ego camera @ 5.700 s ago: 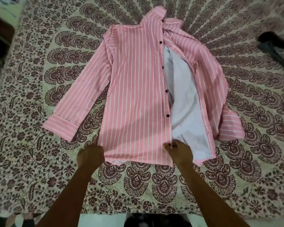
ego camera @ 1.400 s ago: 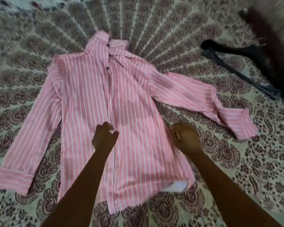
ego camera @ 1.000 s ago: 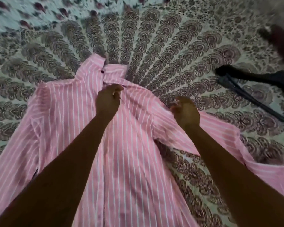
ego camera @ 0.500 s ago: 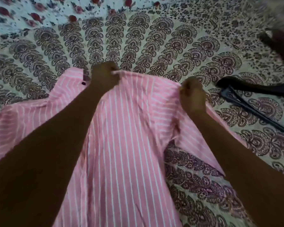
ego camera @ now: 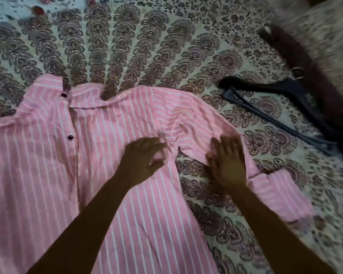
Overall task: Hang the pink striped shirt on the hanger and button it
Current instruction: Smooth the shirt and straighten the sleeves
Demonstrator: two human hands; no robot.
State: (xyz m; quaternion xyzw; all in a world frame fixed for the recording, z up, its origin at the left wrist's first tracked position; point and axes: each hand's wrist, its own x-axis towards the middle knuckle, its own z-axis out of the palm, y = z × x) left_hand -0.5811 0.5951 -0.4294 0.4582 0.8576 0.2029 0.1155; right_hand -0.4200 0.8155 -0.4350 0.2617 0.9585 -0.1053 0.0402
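Observation:
The pink striped shirt (ego camera: pixel 53 175) lies flat and front-up on the patterned bedspread, its collar toward the far side and dark buttons along the placket. My left hand (ego camera: pixel 143 159) rests on the shirt near the right armpit, fingers spread and loosely bent. My right hand (ego camera: pixel 227 161) lies flat with straight fingers on the right sleeve where it meets the body. The sleeve's cuff (ego camera: pixel 281 192) lies folded to the right. A dark hanger (ego camera: pixel 275 109) with a metal hook lies on the bed, right of the shirt and apart from both hands.
A dark brown furry strip (ego camera: pixel 305 62) lies across the hanger's hook at the upper right. The patterned bedspread (ego camera: pixel 147 46) stretches beyond the collar and to the right of the sleeve.
Both hands let go of the collar and shoulder and came back toward me onto the armpit and right sleeve. The shirt's upper part now lies flat.

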